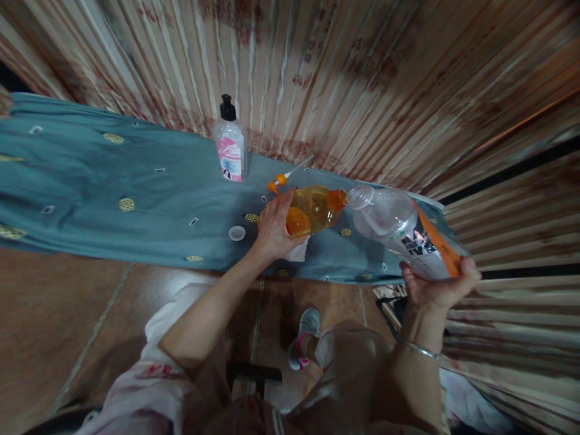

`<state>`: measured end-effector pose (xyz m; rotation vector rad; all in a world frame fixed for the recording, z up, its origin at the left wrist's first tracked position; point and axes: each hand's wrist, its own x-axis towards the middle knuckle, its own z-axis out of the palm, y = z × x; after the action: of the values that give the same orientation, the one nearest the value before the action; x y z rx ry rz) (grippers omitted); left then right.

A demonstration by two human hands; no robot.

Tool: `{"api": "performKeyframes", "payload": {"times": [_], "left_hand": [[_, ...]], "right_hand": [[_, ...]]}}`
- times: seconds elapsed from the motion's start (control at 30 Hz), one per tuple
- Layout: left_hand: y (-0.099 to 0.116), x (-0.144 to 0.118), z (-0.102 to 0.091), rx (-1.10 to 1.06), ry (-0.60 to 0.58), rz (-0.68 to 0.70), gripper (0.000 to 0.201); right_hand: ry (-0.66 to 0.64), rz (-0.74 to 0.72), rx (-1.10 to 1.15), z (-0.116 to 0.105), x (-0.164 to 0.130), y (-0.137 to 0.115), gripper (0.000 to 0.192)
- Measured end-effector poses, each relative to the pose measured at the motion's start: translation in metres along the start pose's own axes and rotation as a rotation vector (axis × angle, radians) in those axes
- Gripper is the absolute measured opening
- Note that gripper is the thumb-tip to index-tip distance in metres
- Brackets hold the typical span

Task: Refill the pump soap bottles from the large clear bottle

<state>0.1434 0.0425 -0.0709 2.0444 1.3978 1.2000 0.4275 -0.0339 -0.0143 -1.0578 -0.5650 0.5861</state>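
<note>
My left hand (275,228) is wrapped round an orange see-through bottle (317,208), which is tipped on its side with its neck pointing right. My right hand (437,284) grips the base end of a larger clear plastic bottle (385,217) with an orange and white label. That bottle is tilted, its open mouth facing the orange bottle's mouth. The two mouths are close together; whether they touch I cannot tell. An orange pump top (278,182) with a thin tube lies behind my left hand. Something white (298,251) shows beneath the orange bottle.
A clear bottle with a black cap and pink label (231,151) stands at the back of the narrow table with a green-blue cloth (81,181). A small white cap (237,233) lies near the front edge. Pleated curtains (281,78) hang behind and at the right.
</note>
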Motion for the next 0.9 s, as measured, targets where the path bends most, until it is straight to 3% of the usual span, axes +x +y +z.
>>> {"api": "performKeyframes", "payload": {"times": [0.9], "left_hand": [[0.0007,0.0009,-0.0004,0.004,-0.009,0.001,0.091]], "right_hand": [[-0.007,0.010,-0.028,0.0002,-0.0017,-0.0012,0.059]]}}
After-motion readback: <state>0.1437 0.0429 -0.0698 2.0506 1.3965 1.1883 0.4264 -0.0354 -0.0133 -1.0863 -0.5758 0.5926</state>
